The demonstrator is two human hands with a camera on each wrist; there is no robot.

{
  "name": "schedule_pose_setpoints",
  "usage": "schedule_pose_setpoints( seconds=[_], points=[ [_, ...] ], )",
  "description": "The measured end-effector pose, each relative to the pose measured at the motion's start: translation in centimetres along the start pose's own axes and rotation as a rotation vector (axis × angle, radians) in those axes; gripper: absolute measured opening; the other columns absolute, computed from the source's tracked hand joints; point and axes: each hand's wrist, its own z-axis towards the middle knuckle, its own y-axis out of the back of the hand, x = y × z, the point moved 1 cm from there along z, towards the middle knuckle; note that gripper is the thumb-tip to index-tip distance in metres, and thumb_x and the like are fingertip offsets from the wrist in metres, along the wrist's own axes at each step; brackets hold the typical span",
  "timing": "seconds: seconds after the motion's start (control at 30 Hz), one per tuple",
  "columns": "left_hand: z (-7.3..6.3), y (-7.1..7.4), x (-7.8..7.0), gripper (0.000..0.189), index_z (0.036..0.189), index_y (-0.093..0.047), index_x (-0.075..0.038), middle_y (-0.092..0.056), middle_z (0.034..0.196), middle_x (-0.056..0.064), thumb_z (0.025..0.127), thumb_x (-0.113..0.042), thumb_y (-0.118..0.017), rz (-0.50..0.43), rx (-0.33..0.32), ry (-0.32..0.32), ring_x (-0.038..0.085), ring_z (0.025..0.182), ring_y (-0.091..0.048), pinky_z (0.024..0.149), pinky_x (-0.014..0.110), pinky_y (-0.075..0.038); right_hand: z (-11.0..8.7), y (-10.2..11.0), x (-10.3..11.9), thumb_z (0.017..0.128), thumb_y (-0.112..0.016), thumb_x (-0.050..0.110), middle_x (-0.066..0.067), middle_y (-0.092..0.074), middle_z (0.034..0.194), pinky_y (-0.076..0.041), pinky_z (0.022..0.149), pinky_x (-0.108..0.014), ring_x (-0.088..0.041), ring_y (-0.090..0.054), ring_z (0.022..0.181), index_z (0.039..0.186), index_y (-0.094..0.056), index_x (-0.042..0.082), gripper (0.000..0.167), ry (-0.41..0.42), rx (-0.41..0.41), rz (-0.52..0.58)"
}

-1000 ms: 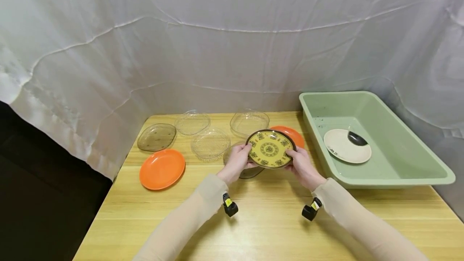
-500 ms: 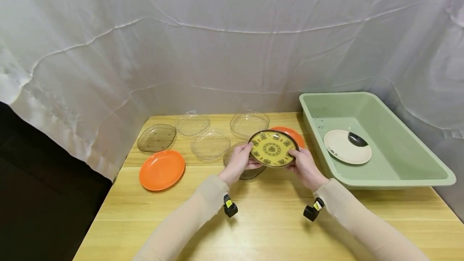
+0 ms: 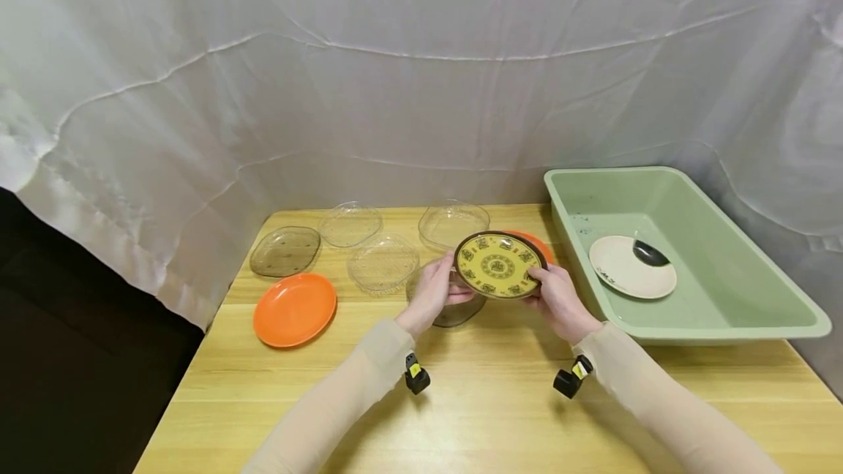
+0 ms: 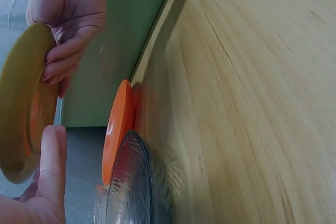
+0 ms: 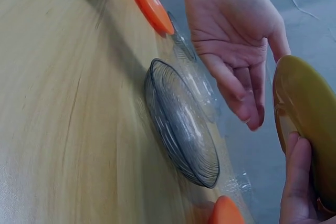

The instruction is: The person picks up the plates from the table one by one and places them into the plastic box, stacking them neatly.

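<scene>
A round yellow plate [image 3: 498, 266] with a dark rim and dark printed figures is held above the table in the head view. My right hand [image 3: 558, 300] grips its right side, thumb on top and fingers underneath. At the left edge is my left hand [image 3: 431, 297]; in the right wrist view that left hand [image 5: 231, 32] has its fingers extended off the plate [image 5: 307, 95], with the thumb at the rim. A smoky clear dish [image 3: 457, 313] sits on the table beneath, partly hidden by the left hand. Behind the plate, an orange plate [image 3: 535, 241] is mostly covered.
At the right stands a green basin [image 3: 744, 262] with a cream and black plate [image 3: 632, 276] inside. Several clear dishes, such as this one [image 3: 382, 263], lie towards the back. Further left are another smoky dish [image 3: 285, 251] and an orange plate [image 3: 295, 309].
The yellow plate has shifted slightly right with my right hand. The left hand has stayed nearly in place, so the plate's left edge sits further from its palm.
</scene>
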Motion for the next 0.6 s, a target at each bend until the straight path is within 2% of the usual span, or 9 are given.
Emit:
schedule_pose_setpoints(
  seconds=[0.17,0.4,0.6],
  points=[
    [0.1,-0.1,0.0,0.057,0.129,-0.056,0.003,-0.071,0.109,0.024,0.110,-0.045,-0.032,0.020,0.005,-0.029,0.027,0.091,-0.077,0.084,0.033,-0.063,-0.2,0.0,0.5,0.107,-0.036,0.013,0.009,-0.066,0.078,-0.051,0.064,-0.019,-0.002,-0.063,0.070,0.138,-0.039,-0.004,0.036,-0.014,-0.008,0.010],
    [0.1,-0.7,-0.3,0.055,0.133,-0.056,-0.001,-0.071,0.111,0.024,0.111,-0.042,-0.027,0.074,0.019,-0.073,0.035,0.100,-0.075,0.086,0.035,-0.063,-0.6,0.5,1.3,0.106,-0.037,0.011,0.010,-0.067,0.079,-0.055,0.070,-0.020,-0.002,-0.065,0.073,0.126,-0.046,0.002,0.024,-0.010,-0.020,0.054],
    [0.3,-1.4,-0.3,0.052,0.133,-0.056,-0.003,-0.071,0.112,0.023,0.111,-0.040,-0.027,0.135,0.026,-0.114,0.035,0.102,-0.074,0.088,0.036,-0.063,-1.1,1.0,2.3,0.106,-0.036,0.011,0.011,-0.070,0.079,-0.057,0.073,-0.020,-0.001,-0.068,0.075,0.127,-0.045,0.004,0.023,0.011,-0.019,0.087]
  ],
)
